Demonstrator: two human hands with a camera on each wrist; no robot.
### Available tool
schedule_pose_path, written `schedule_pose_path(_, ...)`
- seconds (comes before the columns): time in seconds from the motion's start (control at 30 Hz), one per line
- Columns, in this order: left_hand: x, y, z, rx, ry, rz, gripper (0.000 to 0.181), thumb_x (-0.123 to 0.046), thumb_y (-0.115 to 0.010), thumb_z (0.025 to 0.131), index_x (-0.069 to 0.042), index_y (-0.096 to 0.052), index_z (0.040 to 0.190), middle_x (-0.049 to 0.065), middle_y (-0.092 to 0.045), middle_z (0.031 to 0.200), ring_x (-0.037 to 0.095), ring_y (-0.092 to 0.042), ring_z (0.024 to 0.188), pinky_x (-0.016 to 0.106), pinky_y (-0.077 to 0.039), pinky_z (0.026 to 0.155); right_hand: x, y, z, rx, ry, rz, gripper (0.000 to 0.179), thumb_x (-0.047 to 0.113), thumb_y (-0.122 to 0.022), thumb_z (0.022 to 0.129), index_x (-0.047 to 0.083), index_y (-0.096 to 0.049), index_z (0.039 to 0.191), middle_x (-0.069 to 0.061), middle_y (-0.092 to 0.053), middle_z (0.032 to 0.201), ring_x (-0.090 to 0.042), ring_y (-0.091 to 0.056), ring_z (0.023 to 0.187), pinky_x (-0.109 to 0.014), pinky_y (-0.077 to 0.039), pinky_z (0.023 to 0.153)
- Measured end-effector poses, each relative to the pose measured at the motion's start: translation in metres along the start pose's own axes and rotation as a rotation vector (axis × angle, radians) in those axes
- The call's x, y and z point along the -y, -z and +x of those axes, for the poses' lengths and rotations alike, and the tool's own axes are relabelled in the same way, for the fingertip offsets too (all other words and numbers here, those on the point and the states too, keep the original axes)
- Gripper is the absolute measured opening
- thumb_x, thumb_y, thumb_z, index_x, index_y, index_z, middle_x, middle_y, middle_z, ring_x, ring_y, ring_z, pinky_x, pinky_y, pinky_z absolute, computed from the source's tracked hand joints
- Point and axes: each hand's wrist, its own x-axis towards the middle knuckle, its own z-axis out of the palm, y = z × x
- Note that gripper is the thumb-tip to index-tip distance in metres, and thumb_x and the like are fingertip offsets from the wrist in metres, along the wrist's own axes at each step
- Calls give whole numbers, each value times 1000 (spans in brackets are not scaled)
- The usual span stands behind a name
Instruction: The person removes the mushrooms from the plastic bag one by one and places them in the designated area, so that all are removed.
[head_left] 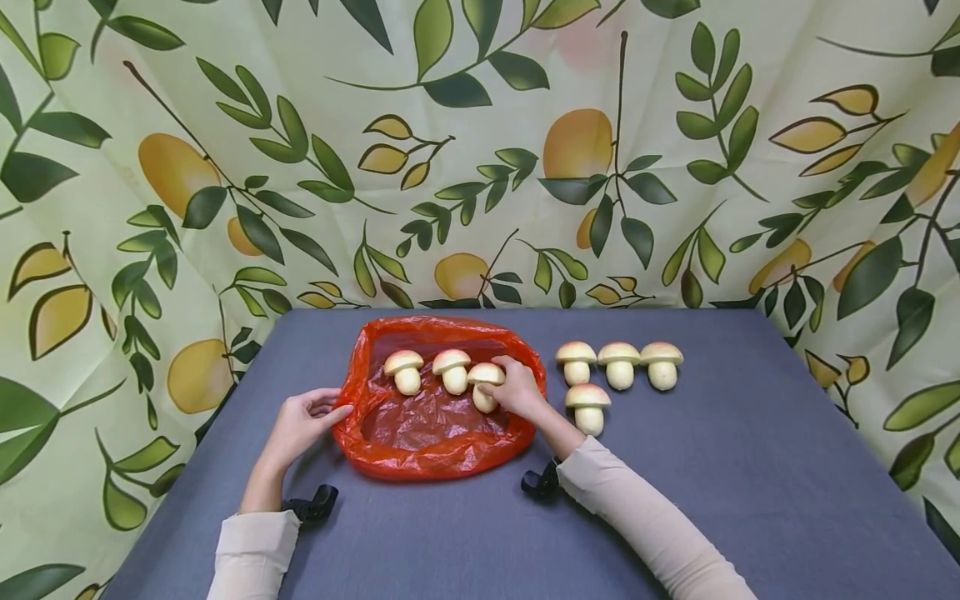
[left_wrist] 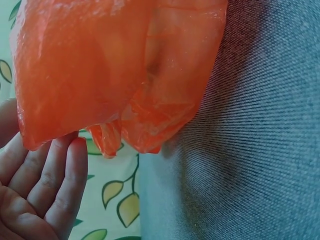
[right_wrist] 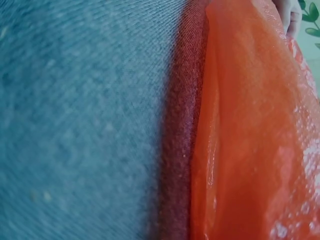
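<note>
Hands (head_left: 303, 425) (head_left: 519, 388) at bag (head_left: 442, 462) — grey table (head_left: 750, 467), leafy backdrop (head_left: 300, 50)

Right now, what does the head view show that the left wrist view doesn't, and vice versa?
Head only: right hand gripping a mushroom at the mouth of the red plastic bag, two mushrooms inside, four mushrooms on the blue-grey tabletop, both beige sleeves.

Left wrist only: the left palm, and the tabletop's ribbed weave up close.

Both: bag, left hand at its edge, tabletop, leaf-print backdrop.

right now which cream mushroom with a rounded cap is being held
The rightmost cream, round-capped mushroom inside the red plastic bag: the right hand grips it, while no hand touches the others.
</note>
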Motion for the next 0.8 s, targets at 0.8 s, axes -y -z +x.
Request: schedule_pose_path(0.8, -5, 0, 0, 2, 9, 9, 36, -13, -71, 86, 11, -64, 113, 27, -71, 102, -15, -57, 74, 9, -50, 71, 2, 8, -4, 7, 17, 147, 49, 16, -76, 82, -3, -60, 123, -21, -65, 123, -31, -63, 106, -42, -52, 90)
